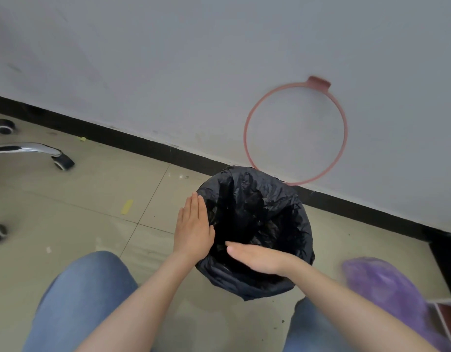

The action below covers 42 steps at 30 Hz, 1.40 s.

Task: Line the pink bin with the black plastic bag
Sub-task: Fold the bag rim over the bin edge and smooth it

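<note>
Bag [254, 214] in front of me on tile floor [97, 199], just off wall [168, 59], mouth spread wide over bin. Bin itself hidden under black plastic, no pink showing. My left hand [192, 229] flat, fingers straight, pressed on bag's left rim. My right hand [257, 257] flat too, palm down on near rim. Neither gripping. Pink ring [247, 133] leans on wall behind bag. Purple bag [381, 285] right of it.
</note>
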### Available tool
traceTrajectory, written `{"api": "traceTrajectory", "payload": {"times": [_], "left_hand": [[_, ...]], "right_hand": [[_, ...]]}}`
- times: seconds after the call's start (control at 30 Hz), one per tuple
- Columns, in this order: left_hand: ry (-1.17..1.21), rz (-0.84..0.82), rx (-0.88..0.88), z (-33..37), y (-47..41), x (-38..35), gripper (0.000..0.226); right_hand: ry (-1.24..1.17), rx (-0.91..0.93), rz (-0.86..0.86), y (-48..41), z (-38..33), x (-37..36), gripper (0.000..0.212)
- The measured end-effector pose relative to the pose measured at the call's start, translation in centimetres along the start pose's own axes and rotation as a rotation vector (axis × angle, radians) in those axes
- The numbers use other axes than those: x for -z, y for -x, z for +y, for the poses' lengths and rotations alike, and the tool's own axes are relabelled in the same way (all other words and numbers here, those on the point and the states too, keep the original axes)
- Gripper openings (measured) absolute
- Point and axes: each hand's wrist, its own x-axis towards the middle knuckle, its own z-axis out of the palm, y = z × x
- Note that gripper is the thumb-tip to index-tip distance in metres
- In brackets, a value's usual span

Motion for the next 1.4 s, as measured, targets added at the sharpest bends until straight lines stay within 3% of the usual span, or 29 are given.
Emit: {"api": "traceTrajectory", "payload": {"times": [0.07, 0.13, 0.17, 0.23, 0.33, 0.4, 0.43, 0.53, 0.6, 0.77, 0.9, 1.0, 1.07, 1.23, 1.3, 1.4], "left_hand": [[-0.003, 0.003, 0.000, 0.0, 0.0, 0.0, 0.070], [-0.009, 0.000, 0.003, 0.0, 0.1, 0.0, 0.070], [-0.011, -0.002, 0.004, 0.0, 0.1, 0.0, 0.070], [-0.013, 0.001, 0.004, -0.1, 0.1, 0.0, 0.069], [-0.011, 0.006, 0.003, 0.0, 0.0, -0.1, 0.069], [-0.010, 0.008, 0.007, 0.0, 0.0, -0.1, 0.070], [-0.008, 0.009, 0.010, 0.0, 0.0, -0.1, 0.070], [-0.011, 0.013, 0.013, 0.0, -0.1, -0.2, 0.070], [-0.008, 0.019, 0.018, 0.1, -0.1, -0.3, 0.070], [-0.016, 0.032, 0.024, -0.1, -0.1, -0.5, 0.071], [0.010, 0.036, 0.022, -0.1, -0.2, -0.5, 0.074], [0.003, 0.022, 0.026, 0.0, -0.2, -0.4, 0.076], [-0.015, 0.012, 0.028, 0.1, -0.1, -0.4, 0.076], [0.024, 0.027, 0.028, 0.0, -0.2, -0.5, 0.068], [0.186, 0.075, 0.023, -0.1, 0.0, -0.5, 0.057], [0.681, 0.193, 0.146, 0.0, 0.6, -0.2, 0.043]], "right_hand": [[0.162, -0.039, -0.187, 0.9, 0.3, -0.3, 0.055], [0.183, 0.006, -0.108, 1.4, 0.6, 0.2, 0.054], [0.091, 0.054, 0.064, 1.5, 0.6, 1.3, 0.051], [-0.064, 0.104, 0.570, 1.8, 0.5, 5.0, 0.039], [-0.313, 0.002, 1.246, 2.4, 2.3, 11.8, 0.030], [-0.592, -0.084, 1.476, 2.5, 4.0, 15.1, 0.038], [-0.776, -0.141, 1.508, 2.4, 4.9, 16.2, 0.045], [-1.338, -0.111, 1.305, 2.2, 7.0, 18.5, 0.049], [-1.379, -0.071, 1.181, 2.3, 7.6, 19.1, 0.033], [-1.126, 0.121, 1.312, 4.8, 6.5, 19.5, 0.043], [-0.645, 0.317, 1.327, 8.7, 3.8, 20.2, 0.028], [-0.288, 0.394, 1.116, 11.7, 0.0, 18.5, 0.030], [-0.118, 0.368, 0.972, 12.9, -2.4, 16.1, 0.037], [0.225, 0.314, 0.660, 10.5, -4.5, 7.4, 0.031], [0.357, 0.284, 0.574, 8.7, -3.4, 3.8, 0.035], [0.461, 0.202, 0.397, 6.7, -1.5, -1.0, 0.050]]}}
